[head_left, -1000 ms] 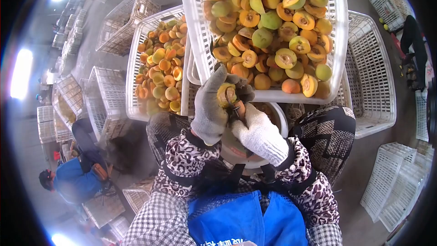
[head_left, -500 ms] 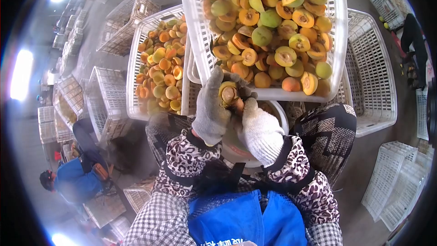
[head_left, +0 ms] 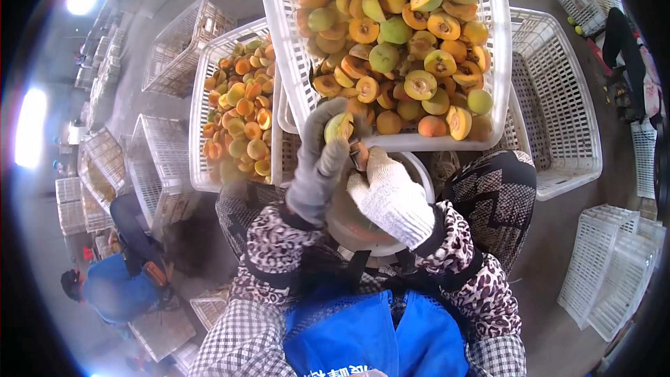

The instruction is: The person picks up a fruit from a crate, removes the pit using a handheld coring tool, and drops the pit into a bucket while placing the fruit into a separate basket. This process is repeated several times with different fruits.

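My left hand (head_left: pixel 315 164), in a grey glove, is closed on a yellow peach half (head_left: pixel 339 128), its cut side angled to the right. Just right of the fruit, my right hand (head_left: pixel 392 199) in a white glove has its fingers closed around a small tool with an orange-brown part (head_left: pixel 360 156); most of it is hidden by the glove. Beneath both hands a white bucket (head_left: pixel 380 246) stands between my knees. Beyond them, a white crate (head_left: pixel 408 142) is heaped with halved peaches (head_left: pixel 421 85), pits visible in several.
A second crate (head_left: pixel 195 146) of pitted peach halves (head_left: pixel 241 108) stands at the left. An empty white basket (head_left: pixel 558 98) sits at the right, with stacked crates (head_left: pixel 604 265) nearer. A person in blue (head_left: pixel 120 286) sits at the lower left, among more crates (head_left: pixel 164 167).
My hands have drawn slightly apart. The peach half in my left hand has turned from facing up to facing sideways, and the right hand with the tool has moved back from it.
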{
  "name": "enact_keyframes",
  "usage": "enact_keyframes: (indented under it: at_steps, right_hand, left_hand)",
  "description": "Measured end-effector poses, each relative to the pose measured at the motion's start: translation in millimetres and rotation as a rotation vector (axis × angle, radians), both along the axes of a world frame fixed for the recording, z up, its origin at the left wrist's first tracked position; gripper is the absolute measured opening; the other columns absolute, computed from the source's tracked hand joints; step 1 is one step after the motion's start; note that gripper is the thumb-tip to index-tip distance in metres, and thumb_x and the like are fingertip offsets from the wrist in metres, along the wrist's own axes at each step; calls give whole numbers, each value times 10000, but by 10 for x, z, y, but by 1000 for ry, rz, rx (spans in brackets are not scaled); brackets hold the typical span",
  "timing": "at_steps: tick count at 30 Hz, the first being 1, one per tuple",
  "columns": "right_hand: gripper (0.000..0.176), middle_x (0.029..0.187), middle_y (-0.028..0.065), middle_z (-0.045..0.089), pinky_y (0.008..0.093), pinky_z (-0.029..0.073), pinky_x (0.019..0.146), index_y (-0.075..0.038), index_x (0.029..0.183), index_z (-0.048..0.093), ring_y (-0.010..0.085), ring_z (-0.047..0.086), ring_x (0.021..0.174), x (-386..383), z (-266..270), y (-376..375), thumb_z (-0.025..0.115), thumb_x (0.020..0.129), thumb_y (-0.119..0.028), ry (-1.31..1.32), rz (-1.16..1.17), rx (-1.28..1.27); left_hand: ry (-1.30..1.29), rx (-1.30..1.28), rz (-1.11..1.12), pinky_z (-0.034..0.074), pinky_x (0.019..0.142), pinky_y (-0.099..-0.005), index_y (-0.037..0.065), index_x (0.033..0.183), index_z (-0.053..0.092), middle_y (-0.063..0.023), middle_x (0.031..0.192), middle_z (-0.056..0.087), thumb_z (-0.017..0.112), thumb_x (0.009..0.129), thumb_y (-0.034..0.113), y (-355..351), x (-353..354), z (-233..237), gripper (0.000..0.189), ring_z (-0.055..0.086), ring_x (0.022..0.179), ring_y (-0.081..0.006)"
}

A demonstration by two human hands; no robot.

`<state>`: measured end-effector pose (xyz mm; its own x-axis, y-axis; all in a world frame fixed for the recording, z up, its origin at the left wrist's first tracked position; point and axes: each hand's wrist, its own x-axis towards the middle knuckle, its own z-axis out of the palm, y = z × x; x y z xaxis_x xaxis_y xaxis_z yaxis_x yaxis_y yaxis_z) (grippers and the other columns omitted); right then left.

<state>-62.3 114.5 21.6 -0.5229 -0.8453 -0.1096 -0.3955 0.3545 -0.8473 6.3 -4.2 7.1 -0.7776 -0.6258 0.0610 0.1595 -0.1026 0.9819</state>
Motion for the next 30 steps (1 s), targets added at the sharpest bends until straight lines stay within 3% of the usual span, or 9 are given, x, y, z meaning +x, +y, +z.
enact_keyframes:
  at_steps: [4,9,11,13,15,19,21,23,30]
  right_hand:
    - [336,872,253,636,441,504,741,-18,1043,572,425,623,835,-68,155,-114,566,830,-277,-481,-26,238]
    - [360,797,185,639,404,510,714,14,1043,562,303,649,756,-113,-35,-61,574,828,-275,-641,82,149]
    - [385,799,161,636,395,513,736,26,1062,553,259,638,759,-189,-26,-27,566,840,-289,-1182,225,183]
    - [360,751,137,621,367,523,639,28,1033,553,237,626,654,-132,-3,2,571,845,-278,-1149,202,162]
    - [274,681,67,576,299,471,471,13,950,562,155,562,504,64,-171,0,584,837,-236,-234,59,207]
    - [317,754,165,623,364,507,627,40,961,575,291,621,662,-171,-182,46,535,836,-249,-1212,263,227]
    - [315,761,140,598,363,528,600,12,1027,563,225,618,637,-163,-175,25,529,862,-255,-1207,306,291]
    - [248,671,51,562,241,443,484,19,894,587,119,555,539,-42,-254,-27,574,814,-215,-637,253,197]
    - [307,781,14,605,261,482,630,6,1058,577,103,576,683,-105,-419,53,630,817,-176,-1248,427,105]
  left_hand:
    - [22,68,63,487,518,-271,-1,1084,584,-112,944,637,535,948,442,-51,-41,25,466,587,638,-163]
    - [-141,120,161,516,643,-348,-15,868,582,-164,858,627,409,998,429,-39,-107,187,494,616,655,-243]
    - [-272,448,190,513,635,-347,-11,819,583,-157,787,622,432,992,375,-23,-160,298,450,606,620,-257]
    - [-269,533,92,512,628,-350,-8,799,580,-156,766,617,459,980,359,-90,-140,187,427,607,623,-260]
    - [-260,610,2,510,621,-353,-6,779,577,-155,744,613,487,967,343,-159,-106,94,406,609,626,-263]
    - [-423,518,-80,509,597,-350,-24,821,593,-142,759,616,560,930,300,-189,-47,119,343,602,614,-243]
    - [-455,560,-61,514,601,-343,-41,880,607,-133,769,616,580,925,263,-89,-52,192,308,597,608,-229]
    - [-427,267,118,528,637,-343,17,805,603,-104,709,610,561,939,300,52,-42,187,317,609,612,-221]
    - [-85,1010,-163,498,726,-363,82,864,595,-57,718,572,520,958,308,-231,142,125,256,564,684,-195]
